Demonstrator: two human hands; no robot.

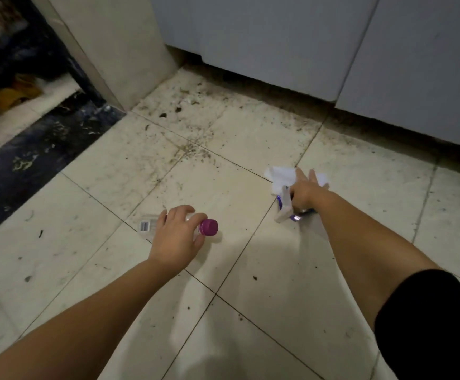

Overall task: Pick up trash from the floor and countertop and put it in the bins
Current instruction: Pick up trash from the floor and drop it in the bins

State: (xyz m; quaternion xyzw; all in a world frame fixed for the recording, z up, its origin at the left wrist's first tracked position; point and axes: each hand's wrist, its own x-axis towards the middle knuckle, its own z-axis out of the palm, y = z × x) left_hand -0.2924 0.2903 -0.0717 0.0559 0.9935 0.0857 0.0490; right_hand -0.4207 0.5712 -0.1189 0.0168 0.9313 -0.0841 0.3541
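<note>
A clear plastic bottle (149, 225) with a purple cap (209, 227) lies on its side on the tiled floor. My left hand (178, 235) curls over its middle, fingers around it. To the right, my right hand (304, 192) holds a white and purple wrapper (285, 211) under the palm while its fingers stretch out flat onto a crumpled white tissue (281, 178) on the floor. The tissue is partly hidden by the fingers.
Grey cabinet fronts (278, 45) rise at the back, with a dirty gap beneath them. A beige pillar (119, 50) stands at the back left beside a dark marble threshold (31, 160). Crumbs and dirt specks (193, 152) scatter over the pale tiles.
</note>
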